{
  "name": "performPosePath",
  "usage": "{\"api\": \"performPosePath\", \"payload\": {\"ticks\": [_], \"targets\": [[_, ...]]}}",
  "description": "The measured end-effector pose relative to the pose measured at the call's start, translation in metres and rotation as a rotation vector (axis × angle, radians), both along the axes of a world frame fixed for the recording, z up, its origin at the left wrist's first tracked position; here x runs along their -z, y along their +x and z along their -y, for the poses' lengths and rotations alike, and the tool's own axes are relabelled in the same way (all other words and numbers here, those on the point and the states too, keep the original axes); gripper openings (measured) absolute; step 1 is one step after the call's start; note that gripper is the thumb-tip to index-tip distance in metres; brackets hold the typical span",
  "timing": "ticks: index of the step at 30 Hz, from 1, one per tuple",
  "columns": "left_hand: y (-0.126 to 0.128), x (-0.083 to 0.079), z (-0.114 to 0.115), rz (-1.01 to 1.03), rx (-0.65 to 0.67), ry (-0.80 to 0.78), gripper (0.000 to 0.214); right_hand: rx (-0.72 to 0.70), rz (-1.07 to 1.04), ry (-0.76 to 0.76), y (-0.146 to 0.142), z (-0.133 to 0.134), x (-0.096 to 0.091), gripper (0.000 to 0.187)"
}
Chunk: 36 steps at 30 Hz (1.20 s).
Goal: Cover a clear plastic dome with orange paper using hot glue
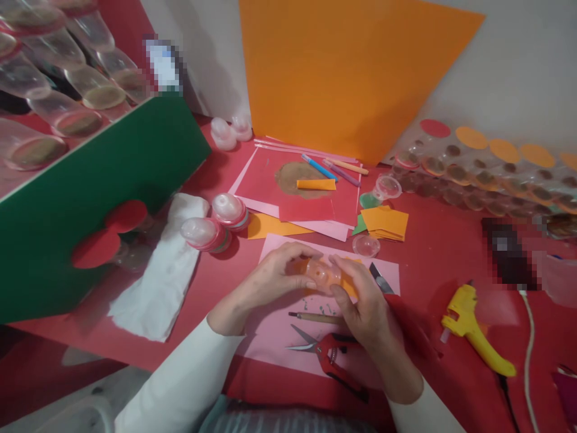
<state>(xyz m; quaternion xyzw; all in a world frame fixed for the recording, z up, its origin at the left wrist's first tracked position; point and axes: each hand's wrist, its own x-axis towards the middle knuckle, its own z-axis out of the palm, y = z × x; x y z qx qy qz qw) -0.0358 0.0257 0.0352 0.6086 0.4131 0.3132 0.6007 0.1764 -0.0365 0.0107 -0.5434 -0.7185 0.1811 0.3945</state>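
Observation:
My left hand (pixel 288 267) and my right hand (pixel 363 297) are closed around opposite sides of a small clear plastic cup (pixel 322 273), low over a pink sheet (pixel 270 346). Orange paper (pixel 348 284) shows behind the cup, partly hidden by my fingers. Below my hands lie a thin brown-handled tool (pixel 315 317) and red-handled pruning shears (pixel 327 355) with their blades apart. A cutter knife (pixel 381 278) rests just beyond my right hand. Dark green scraps are scattered on the pink sheet under the cup.
A yellow glue gun (pixel 478 331) lies at right, near a white cable (pixel 529 355). Orange paper squares (pixel 386 222) and a clear lid (pixel 366 245) sit beyond my hands. Left are stacked clear cups (pixel 205 233), a white cloth (pixel 162 273) and a green box (pixel 112 174).

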Motion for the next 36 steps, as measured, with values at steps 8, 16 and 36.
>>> {"api": "performPosePath", "payload": {"ticks": [8,16,36], "targets": [[0.003,-0.002,-0.001,0.016,0.003,-0.040,0.036,-0.005,0.006,0.013,0.001,-0.002,0.001,0.034],[0.002,-0.001,0.000,0.113,-0.053,-0.065,0.028,0.019,0.023,0.042,0.000,0.003,-0.001,0.033],[-0.005,-0.001,-0.003,-0.077,-0.005,-0.006,0.074,-0.044,0.102,0.103,-0.003,-0.003,-0.003,0.043]]}}
